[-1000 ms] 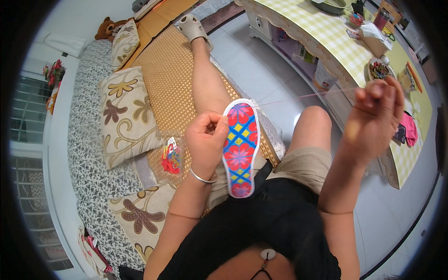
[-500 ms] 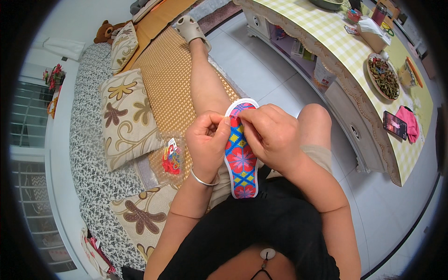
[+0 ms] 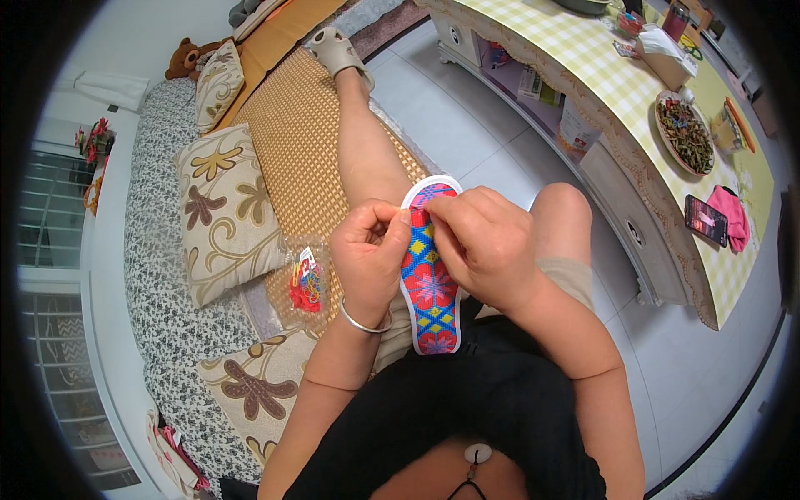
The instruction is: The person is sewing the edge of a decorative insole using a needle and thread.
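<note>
While the left hand [image 3: 367, 262] is gripping the embroidered insole [image 3: 429, 283] upright over the lap, the right hand [image 3: 483, 242] is pinching at its upper edge, seemingly mid-stitch, so drawing the thread through looks due next.

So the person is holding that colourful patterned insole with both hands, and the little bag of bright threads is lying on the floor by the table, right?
Not quite. The head view shows both the left hand and the right hand on the insole, but the small clear bag of bright threads lies on the woven mat of the sofa, beside the floral cushion, not on the floor.
</note>
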Demonstrator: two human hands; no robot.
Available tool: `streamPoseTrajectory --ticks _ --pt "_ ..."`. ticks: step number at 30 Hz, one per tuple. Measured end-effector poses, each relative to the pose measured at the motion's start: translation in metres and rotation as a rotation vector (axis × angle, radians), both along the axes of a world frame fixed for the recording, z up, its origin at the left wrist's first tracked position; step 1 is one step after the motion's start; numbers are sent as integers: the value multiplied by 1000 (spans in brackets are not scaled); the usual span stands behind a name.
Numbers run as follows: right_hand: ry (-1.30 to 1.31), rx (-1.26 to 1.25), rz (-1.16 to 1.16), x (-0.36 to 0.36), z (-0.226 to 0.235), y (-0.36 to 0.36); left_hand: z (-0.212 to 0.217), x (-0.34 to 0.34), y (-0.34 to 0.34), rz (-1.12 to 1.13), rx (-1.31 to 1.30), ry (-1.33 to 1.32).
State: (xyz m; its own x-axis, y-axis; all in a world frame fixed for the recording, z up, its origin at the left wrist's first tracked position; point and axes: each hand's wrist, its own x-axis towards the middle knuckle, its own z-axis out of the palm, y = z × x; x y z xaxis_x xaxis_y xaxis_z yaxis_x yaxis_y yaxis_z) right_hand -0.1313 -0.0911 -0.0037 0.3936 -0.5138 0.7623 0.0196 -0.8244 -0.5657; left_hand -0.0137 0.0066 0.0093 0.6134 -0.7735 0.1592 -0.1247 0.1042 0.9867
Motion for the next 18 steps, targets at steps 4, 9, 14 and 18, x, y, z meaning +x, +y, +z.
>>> streamPoseTrajectory --ticks 4,9,14,18 --pt "-13 -9 -10 2 1 2 0 0 1 15 13 -32" --pt "25 -93 -58 -3 2 3 0 -3 -1 128 103 -435" --pt "-80 -46 57 -2 -3 0 -10 -1 2 149 123 -711" --pt "-71 -93 -17 6 -6 -1 -13 -3 -4 105 2 -594"
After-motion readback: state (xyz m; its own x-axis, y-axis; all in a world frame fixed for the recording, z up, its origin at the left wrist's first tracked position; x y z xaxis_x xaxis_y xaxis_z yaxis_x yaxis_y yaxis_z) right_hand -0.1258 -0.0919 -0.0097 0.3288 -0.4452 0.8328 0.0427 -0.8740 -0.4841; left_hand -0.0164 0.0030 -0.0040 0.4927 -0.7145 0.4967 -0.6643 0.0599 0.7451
